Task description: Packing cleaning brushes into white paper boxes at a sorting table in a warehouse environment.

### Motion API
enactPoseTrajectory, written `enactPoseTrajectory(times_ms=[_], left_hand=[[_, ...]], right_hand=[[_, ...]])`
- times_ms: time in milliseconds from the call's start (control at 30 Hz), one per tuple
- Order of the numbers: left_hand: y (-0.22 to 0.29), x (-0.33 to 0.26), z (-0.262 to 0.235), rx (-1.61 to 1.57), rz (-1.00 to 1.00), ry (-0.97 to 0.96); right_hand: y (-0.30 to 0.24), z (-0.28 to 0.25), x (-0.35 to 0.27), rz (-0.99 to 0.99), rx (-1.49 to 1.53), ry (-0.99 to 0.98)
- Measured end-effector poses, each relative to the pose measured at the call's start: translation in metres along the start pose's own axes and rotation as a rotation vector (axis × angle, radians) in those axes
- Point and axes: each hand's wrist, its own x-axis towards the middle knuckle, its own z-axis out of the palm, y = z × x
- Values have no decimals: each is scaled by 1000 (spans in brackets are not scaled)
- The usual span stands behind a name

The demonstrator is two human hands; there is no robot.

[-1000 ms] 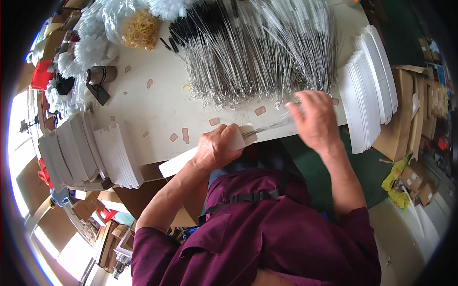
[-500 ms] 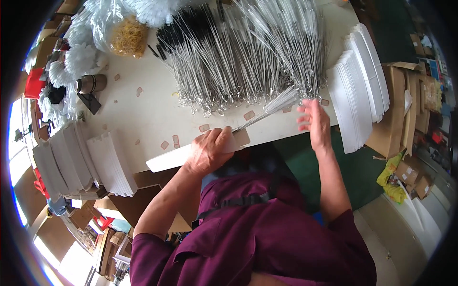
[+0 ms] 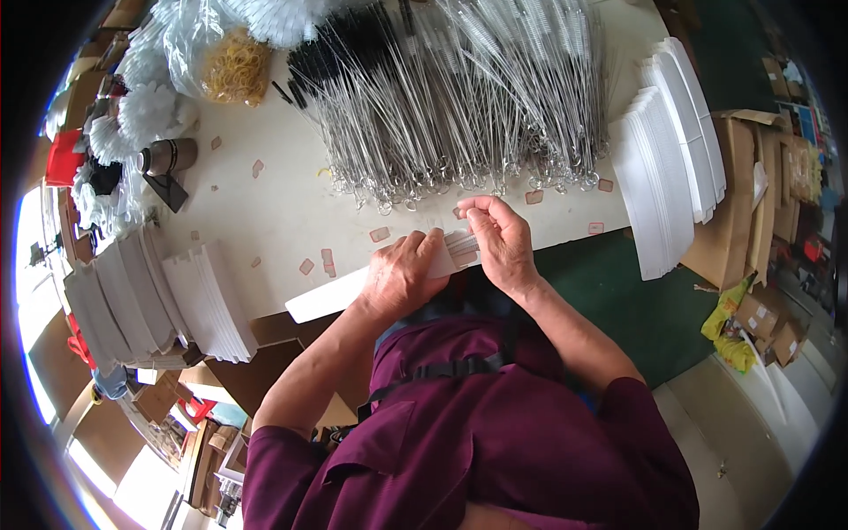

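Observation:
My left hand (image 3: 405,276) is closed around a long, narrow white box (image 3: 329,297) at the table's front edge. At the box's right end, wire brushes (image 3: 461,246) show between my two hands, mostly hidden inside it. My right hand (image 3: 503,243) is beside that end, its thumb and forefinger pinched together; what they grip, if anything, I cannot make out. Beyond both hands lies a wide heap of wire-handled brushes (image 3: 389,124), their looped ends toward me, some with black bristles and others with clear ones.
Stacks of flat white boxes stand at the right (image 3: 654,177) and left (image 3: 212,300) table edges. Yellow rubber bands (image 3: 237,67), clear plastic bags (image 3: 190,44) and a metal flask (image 3: 168,156) lie at the far left. Small reddish-edged slips (image 3: 379,234) dot the white table (image 3: 265,212).
The bundle of brushes that stuck far out of the box has slid mostly inside. My right hand has moved left to the box's end, its fingers drawn together.

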Motion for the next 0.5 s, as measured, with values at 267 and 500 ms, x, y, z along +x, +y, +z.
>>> enactPoseTrajectory(times_ms=[267,500], left_hand=[[-4,-3,4,18,-58,21],[-6,-5,6,32,-117,33]], right_hand=[[4,-15,3,232,230,-46],[1,-2,-5,205,272,-2]])
